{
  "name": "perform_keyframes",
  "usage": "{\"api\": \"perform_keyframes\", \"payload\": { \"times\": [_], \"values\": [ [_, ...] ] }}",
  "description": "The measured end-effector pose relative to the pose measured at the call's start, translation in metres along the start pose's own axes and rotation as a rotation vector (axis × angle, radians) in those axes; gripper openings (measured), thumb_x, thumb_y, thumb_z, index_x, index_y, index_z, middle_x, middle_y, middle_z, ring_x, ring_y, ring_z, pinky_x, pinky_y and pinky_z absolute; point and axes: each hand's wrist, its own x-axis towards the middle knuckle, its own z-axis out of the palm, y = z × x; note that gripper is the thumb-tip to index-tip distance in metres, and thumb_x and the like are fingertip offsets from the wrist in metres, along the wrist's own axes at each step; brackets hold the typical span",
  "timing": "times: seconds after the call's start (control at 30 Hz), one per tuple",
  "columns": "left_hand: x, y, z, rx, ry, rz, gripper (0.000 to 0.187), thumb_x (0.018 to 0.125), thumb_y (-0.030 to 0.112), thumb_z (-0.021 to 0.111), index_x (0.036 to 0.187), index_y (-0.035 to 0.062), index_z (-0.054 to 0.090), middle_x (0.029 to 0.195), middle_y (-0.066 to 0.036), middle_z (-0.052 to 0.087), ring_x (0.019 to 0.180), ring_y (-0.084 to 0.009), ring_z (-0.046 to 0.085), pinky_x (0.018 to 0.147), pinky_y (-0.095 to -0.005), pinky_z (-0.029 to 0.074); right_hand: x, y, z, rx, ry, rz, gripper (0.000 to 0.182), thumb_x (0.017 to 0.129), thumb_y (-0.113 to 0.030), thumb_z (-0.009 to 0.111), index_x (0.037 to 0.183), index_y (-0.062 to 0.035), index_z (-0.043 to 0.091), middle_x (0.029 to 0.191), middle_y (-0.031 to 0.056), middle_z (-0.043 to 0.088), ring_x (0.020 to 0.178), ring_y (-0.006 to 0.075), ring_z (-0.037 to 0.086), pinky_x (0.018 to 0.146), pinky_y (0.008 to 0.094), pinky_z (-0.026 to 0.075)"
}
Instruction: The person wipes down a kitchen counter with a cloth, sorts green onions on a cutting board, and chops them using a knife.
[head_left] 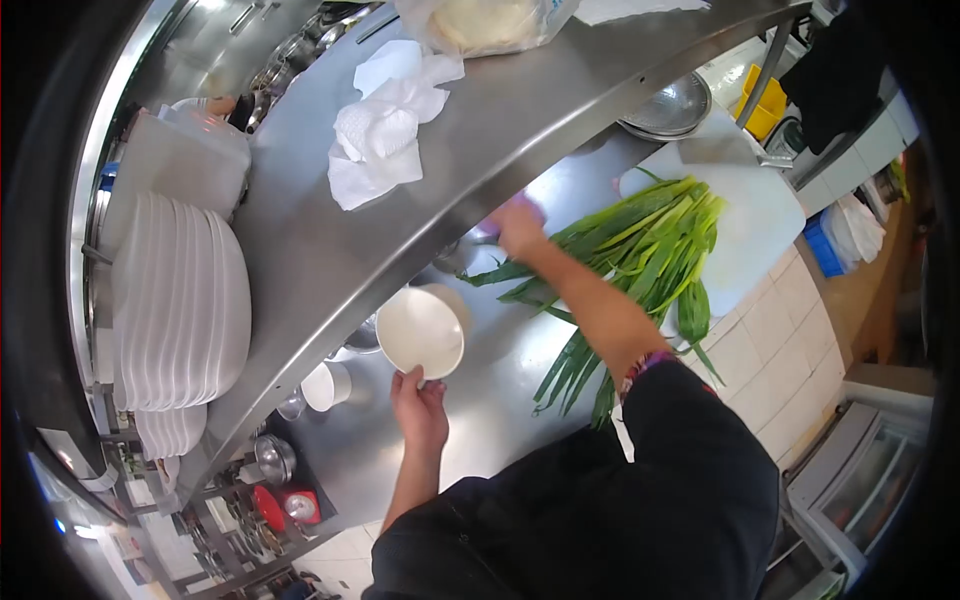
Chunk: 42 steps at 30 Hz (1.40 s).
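Note:
My left hand [419, 408] grips the lower rim of a white bowl [421, 332], which is tipped so its pale inside faces me. Out across the steel counter, my right hand [520, 228] is partly smeared by motion. A pinkish-purple, cloth-like thing [536, 208] shows around its fingers, and the hand seems closed on it. Beside and under my right forearm lies a large bunch of long green leafy stalks [640, 235], spread from a white cutting board [755, 225] onto the counter.
An overhead steel shelf [480, 130] crosses above the counter, with crumpled paper [385, 130] and stacked white plates [180, 305] on it. A smaller white cup [326, 386] stands left of the bowl. Metal colanders [672, 105] sit at the far end.

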Motion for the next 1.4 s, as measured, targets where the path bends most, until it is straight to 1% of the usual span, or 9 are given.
{"api": "perform_keyframes", "payload": {
  "times": [0.4, 0.6, 0.67, 0.8, 0.83, 0.9, 1.1, 1.23, 1.4],
  "values": [
    [0.157, -0.091, 0.074, 0.137, -0.092, -0.353, 0.034, 0.095, 0.009, 0.067, 0.124, -0.0003, 0.054, 0.119, -0.015, 0.056, 0.102, -0.0284, 0.059, 0.081, -0.0319, 0.058, -0.216, -0.044, 0.017, 0.126, -0.368, -0.607, 0.031, 0.073, -0.008, 0.070, 0.104, -0.0061, 0.073, 0.136, 0.0167, 0.063, 0.137, 0.0385, 0.051, 0.114, 0.0460, 0.042],
    [0.180, -0.143, 0.035, 0.185, -0.309, -0.066, 0.052, 0.092, 0.021, 0.076, 0.132, 0.0030, 0.047, 0.112, -0.013, 0.048, 0.092, -0.0303, 0.062, 0.076, -0.0351, 0.061, -0.268, -0.096, 0.045, 0.215, -0.376, -0.727, 0.030, 0.083, -0.021, 0.067, 0.106, -0.0040, 0.073, 0.132, 0.0156, 0.064, 0.136, 0.0386, 0.050, 0.116, 0.0513, 0.036],
    [0.137, -0.098, 0.042, -0.089, -0.195, -0.401, 0.056, 0.092, 0.021, 0.076, 0.139, 0.0049, 0.049, 0.115, -0.012, 0.050, 0.092, -0.0307, 0.062, 0.082, -0.0397, 0.061, -0.280, -0.118, 0.054, 0.170, -0.518, -0.842, 0.033, 0.085, -0.029, 0.068, 0.104, -0.0022, 0.073, 0.131, 0.0153, 0.064, 0.136, 0.0388, 0.050, 0.116, 0.0537, 0.035],
    [0.084, -0.027, 0.016, 0.085, -0.169, -0.192, 0.028, 0.096, 0.026, 0.072, 0.113, 0.0106, 0.057, 0.103, -0.004, 0.056, 0.082, -0.0187, 0.061, 0.070, -0.0329, 0.053, -0.307, -0.142, 0.074, 0.272, -0.330, -0.726, 0.029, 0.083, -0.027, 0.071, 0.100, -0.0034, 0.072, 0.120, 0.0148, 0.064, 0.129, 0.0363, 0.052, 0.111, 0.0576, 0.037],
    [0.096, -0.022, -0.008, 0.059, -0.159, -0.172, 0.028, 0.096, 0.026, 0.072, 0.113, 0.0106, 0.057, 0.103, -0.004, 0.056, 0.082, -0.0187, 0.061, 0.070, -0.0329, 0.053, -0.312, -0.151, 0.070, 0.256, -0.291, -0.631, 0.026, 0.083, -0.026, 0.072, 0.097, -0.0039, 0.072, 0.117, 0.0146, 0.063, 0.126, 0.0353, 0.053, 0.109, 0.0588, 0.036],
    [0.120, -0.005, -0.068, 0.124, 0.037, 0.787, 0.012, 0.098, 0.018, 0.066, 0.102, 0.0095, 0.059, 0.090, -0.002, 0.060, 0.079, -0.0149, 0.060, 0.071, -0.0280, 0.049, -0.322, -0.165, 0.070, 0.202, -0.202, -0.620, 0.023, 0.081, -0.025, 0.074, 0.092, -0.0044, 0.072, 0.115, 0.0138, 0.063, 0.124, 0.0344, 0.054, 0.108, 0.0596, 0.035],
    [0.181, 0.128, -0.321, -0.011, 1.053, 0.724, 0.044, 0.089, 0.020, 0.076, 0.116, -0.0049, 0.053, 0.104, -0.015, 0.057, 0.096, -0.0254, 0.057, 0.090, -0.0391, 0.047, -0.319, -0.202, 0.073, 0.008, -0.009, -0.545, 0.029, 0.081, -0.031, 0.079, 0.075, -0.0072, 0.064, 0.094, 0.0111, 0.062, 0.095, 0.0326, 0.057, 0.098, 0.0546, 0.036],
    [0.240, 0.110, -0.437, -0.236, 1.101, 0.110, 0.049, 0.084, 0.024, 0.079, 0.113, -0.0074, 0.057, 0.104, -0.017, 0.061, 0.094, -0.0250, 0.058, 0.085, -0.0395, 0.049, -0.281, -0.284, 0.074, 0.206, 0.044, -0.509, 0.021, 0.082, -0.021, 0.080, 0.079, -0.0054, 0.066, 0.093, 0.0138, 0.062, 0.092, 0.0349, 0.057, 0.086, 0.0462, 0.044],
    [0.241, 0.067, -0.477, -0.274, 0.749, 0.205, 0.035, 0.083, 0.022, 0.071, 0.096, -0.0091, 0.064, 0.088, -0.021, 0.069, 0.079, -0.0278, 0.062, 0.072, -0.0444, 0.049, -0.187, -0.403, 0.098, 0.462, -0.194, -0.498, 0.008, 0.087, -0.010, 0.074, 0.092, -0.0047, 0.070, 0.097, 0.0133, 0.066, 0.091, 0.0274, 0.064, 0.080, 0.0386, 0.051]
  ]
}}
